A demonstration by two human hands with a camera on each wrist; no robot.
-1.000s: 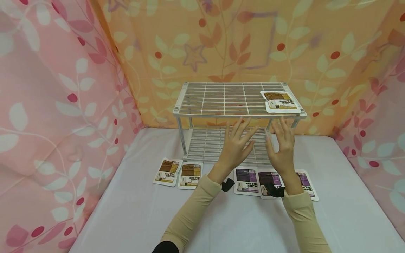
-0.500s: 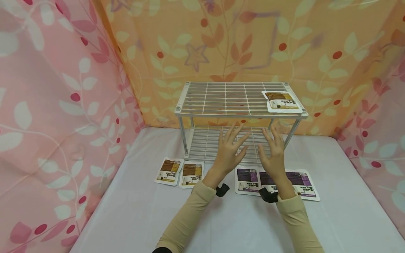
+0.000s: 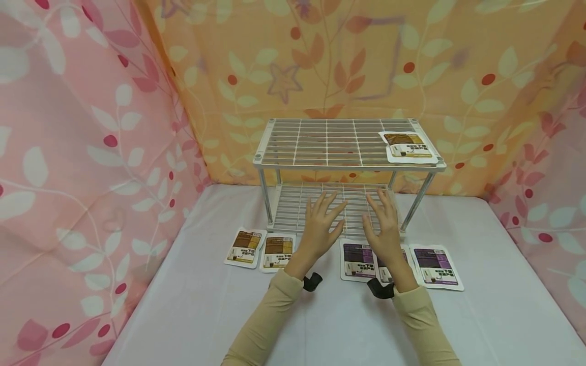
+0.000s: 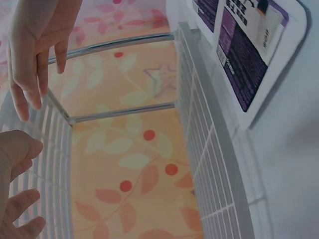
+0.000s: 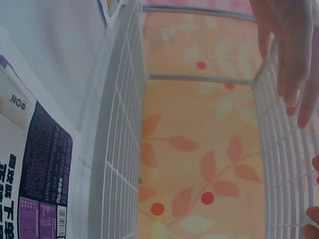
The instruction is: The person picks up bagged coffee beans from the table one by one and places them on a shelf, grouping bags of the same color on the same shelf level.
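Note:
My left hand (image 3: 318,229) and right hand (image 3: 384,231) hang side by side in the air, fingers spread, holding nothing. Behind them stands a white two-tier wire rack (image 3: 316,147). One brown-and-yellow sachet (image 3: 409,148) lies on its upper tier at the right end. Purple sachets lie on the table before the rack: a left one (image 3: 358,260), a middle one (image 3: 386,274) partly covered by my right wrist, and a right one (image 3: 437,267). In the right wrist view a purple sachet (image 5: 45,164) shows small print reading "Medium Roast".
Two brown-and-yellow sachets, one (image 3: 244,248) slightly turned and another (image 3: 276,252) beside it, lie front left of the rack. A white cloth covers the table (image 3: 334,325). Patterned curtains (image 3: 256,61) close off the back and sides.
Both hands have drawn back and down from near the rack's top front edge, also shifting left. The sachet on the upper tier stays where it was.

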